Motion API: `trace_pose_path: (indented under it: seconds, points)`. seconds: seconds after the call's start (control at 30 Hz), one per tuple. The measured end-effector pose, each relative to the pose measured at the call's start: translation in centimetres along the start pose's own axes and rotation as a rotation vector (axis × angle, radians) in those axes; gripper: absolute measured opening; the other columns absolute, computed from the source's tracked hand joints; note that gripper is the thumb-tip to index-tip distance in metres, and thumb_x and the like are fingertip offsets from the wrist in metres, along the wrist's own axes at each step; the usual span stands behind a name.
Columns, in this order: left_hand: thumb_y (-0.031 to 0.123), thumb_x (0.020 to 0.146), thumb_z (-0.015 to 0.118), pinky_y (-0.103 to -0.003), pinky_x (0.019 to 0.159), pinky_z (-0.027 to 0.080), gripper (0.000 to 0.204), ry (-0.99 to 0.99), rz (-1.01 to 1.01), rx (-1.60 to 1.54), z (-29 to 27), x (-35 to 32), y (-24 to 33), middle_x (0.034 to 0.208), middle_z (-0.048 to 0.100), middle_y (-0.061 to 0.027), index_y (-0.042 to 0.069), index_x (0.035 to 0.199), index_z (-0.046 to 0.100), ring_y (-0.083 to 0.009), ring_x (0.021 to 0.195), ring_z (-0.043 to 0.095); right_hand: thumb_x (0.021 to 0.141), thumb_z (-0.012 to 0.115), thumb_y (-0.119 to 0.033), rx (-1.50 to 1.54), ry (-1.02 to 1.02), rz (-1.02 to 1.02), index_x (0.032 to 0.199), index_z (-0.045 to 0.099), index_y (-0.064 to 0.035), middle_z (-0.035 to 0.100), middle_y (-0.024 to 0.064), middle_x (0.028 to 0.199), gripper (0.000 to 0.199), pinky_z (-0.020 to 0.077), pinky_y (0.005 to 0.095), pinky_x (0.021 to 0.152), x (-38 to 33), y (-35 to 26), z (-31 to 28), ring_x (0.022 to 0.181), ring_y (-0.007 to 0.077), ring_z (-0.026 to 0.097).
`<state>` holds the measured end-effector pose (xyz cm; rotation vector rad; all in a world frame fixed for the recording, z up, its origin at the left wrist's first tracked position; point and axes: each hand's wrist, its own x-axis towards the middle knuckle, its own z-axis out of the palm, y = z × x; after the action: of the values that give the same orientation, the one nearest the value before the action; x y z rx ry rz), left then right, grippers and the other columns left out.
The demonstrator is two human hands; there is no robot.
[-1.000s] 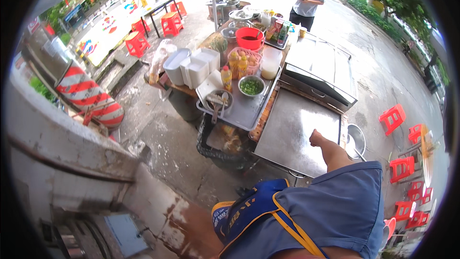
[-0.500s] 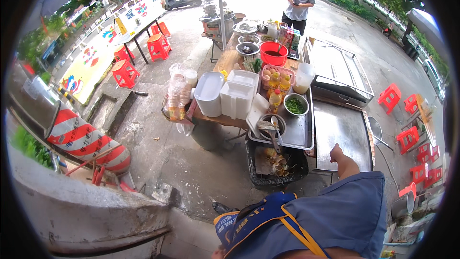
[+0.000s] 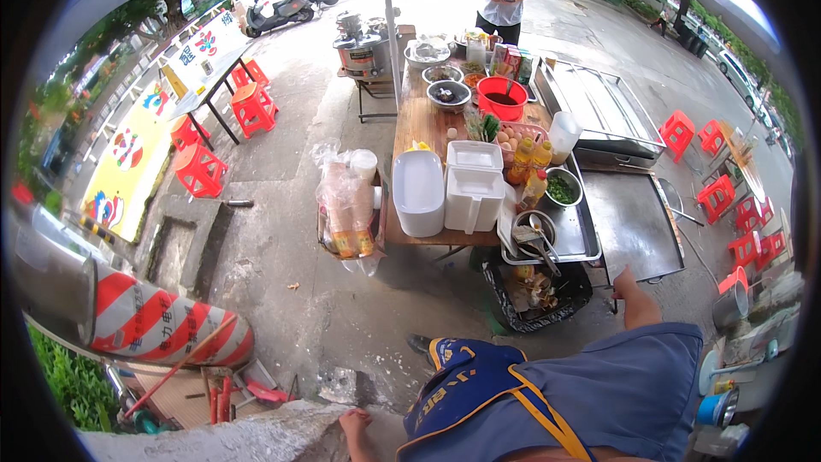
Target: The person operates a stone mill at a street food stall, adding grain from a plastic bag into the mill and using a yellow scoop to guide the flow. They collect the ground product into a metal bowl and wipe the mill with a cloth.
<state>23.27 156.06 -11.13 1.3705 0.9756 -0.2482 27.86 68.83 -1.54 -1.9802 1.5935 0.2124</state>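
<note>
- left hand [image 3: 355, 420], half past six: loosely curled, seemingly empty.
- right hand [image 3: 627, 283], four o'clock: i can't tell its grip; i'd go gently near the griddle [image 3: 633, 218].

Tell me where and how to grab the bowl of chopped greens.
The right rim of the metal bowl is probably best, taken by the right hand coming from the griddle side: the round rim is free there, while yellow bottles crowd its left and a white tub stands behind it.
</note>
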Motion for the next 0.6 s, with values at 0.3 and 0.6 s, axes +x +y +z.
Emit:
trace_pose_path:
  seconds: [0.3,0.6]
  points:
    - [0.002,0.083,0.056,-0.036,0.051,0.052,0.013,-0.001,-0.164,0.204,-3.7,3.4,6.3,0.074,0.065,-0.0147,-0.004,0.082,0.067,-0.0268,0.062,0.065,0.093,0.044,-0.002,0.129,0.069,0.133,0.159,0.001,-0.0213,0.058,0.022,0.127,0.081,0.0578,0.0369,0.048,-4.8,-12.6,9.6,0.067,0.0317,0.069]
    - [0.005,0.079,0.061,-0.038,0.056,0.054,0.017,-0.01,-0.039,0.586,-10.1,19.5,11.9,0.079,0.069,-0.015,-0.004,0.089,0.07,-0.0291,0.066,0.068,0.089,0.053,-0.01,-0.211,0.375,-0.037,0.141,0.039,-0.003,0.065,0.0298,0.114,0.054,0.0526,0.0502,0.09,-4.8,-21.3,10.3,0.105,0.0439,0.066]
